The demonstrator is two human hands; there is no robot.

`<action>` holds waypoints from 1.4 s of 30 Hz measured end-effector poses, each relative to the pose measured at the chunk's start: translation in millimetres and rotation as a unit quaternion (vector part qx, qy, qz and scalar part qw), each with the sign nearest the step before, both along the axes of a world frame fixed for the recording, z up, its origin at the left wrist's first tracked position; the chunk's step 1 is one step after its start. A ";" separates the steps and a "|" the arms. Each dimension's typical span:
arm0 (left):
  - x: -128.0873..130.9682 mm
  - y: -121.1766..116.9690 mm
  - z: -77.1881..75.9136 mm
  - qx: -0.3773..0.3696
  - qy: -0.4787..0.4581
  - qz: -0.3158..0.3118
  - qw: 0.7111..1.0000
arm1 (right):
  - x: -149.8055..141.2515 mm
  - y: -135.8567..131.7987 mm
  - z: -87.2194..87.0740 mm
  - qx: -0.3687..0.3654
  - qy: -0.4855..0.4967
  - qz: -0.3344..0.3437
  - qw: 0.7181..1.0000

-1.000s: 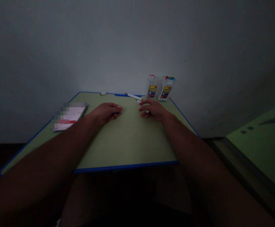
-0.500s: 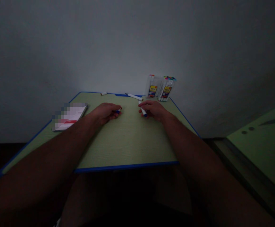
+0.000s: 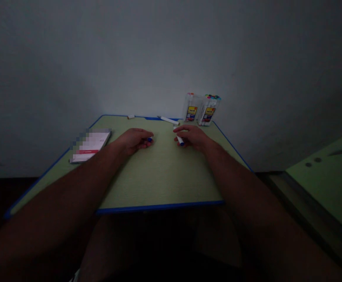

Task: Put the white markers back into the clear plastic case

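My left hand [image 3: 138, 140] is closed in a pinch above the left-middle of the table. Between its fingertips is a small marker cap [image 3: 150, 140] with a blue end, mostly covered by the fingers. Opposite it, my right hand [image 3: 192, 136] grips a white marker [image 3: 180, 140] with a blue end that points down toward me. Its upper end lies partly behind the fingers. A gap separates the two hands. Just beyond them lies another white marker [image 3: 170, 120], its dark tip bare and pointing left.
Two clear marker cases [image 3: 191, 113] [image 3: 207, 116] stand at the table's back right, with colored marker ends on top. A small white cap [image 3: 131, 116] lies by the back edge. At left rests a white-and-red booklet [image 3: 91, 145], partly blurred. The green table [image 3: 159, 180] has blue edging and meets a wall.
The whole view has shifted slightly. In my left hand, the cap's blue end now faces me more. My right hand keeps its hold on the marker.
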State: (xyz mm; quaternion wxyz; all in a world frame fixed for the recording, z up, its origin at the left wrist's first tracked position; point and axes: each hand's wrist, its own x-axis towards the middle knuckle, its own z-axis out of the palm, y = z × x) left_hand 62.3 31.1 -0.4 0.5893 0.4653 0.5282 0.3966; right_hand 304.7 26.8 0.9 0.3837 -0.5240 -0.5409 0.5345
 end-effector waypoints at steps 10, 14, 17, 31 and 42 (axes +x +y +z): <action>-0.6 -0.8 -1.3 0.002 0.004 -0.001 1.000 | 1.6 4.2 -4.4 0.012 -0.015 -0.013 1.000; -1.3 -1.6 -0.1 0.001 -0.001 0.001 1.000 | 3.2 7.8 -4.4 -0.002 -0.017 -0.020 1.000; -2.8 -1.0 -0.5 0.005 -0.006 0.000 1.000 | 2.9 7.1 -1.6 -0.005 -0.023 -0.017 1.000; -3.5 -0.6 -0.2 0.009 -0.004 -0.002 1.000 | 2.1 4.5 0.0 0.000 -0.014 -0.019 1.000; -7.0 2.3 -2.3 0.018 -0.012 0.001 1.000 | 4.7 6.6 -3.3 0.059 -0.051 -0.043 0.996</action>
